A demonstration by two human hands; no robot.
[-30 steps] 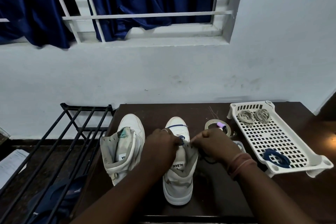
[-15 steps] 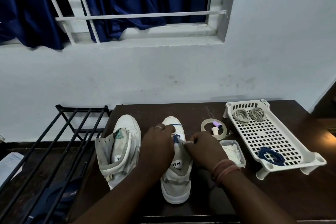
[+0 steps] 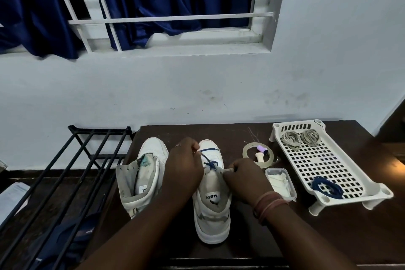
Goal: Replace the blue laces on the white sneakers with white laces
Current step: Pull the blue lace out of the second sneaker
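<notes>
2 hands (image 3: pixel 215 173) now pinch the thin blue lace (image 3: pixel 209 161) on our right white leather sneaker (image 3: pixel 211 193), unthreading lower than before; few crossings remain.

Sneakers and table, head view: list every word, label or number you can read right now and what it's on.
"ALBAN" on the tongue label of the right sneaker, seen upside down; the label's edge may hide more letters.
"IA" or similar on the left sneaker tongue label: only partly visible, not readable for sure.
Paper on the floor at far left: print too blurred to read.
Nothing else carries readable text.
</notes>
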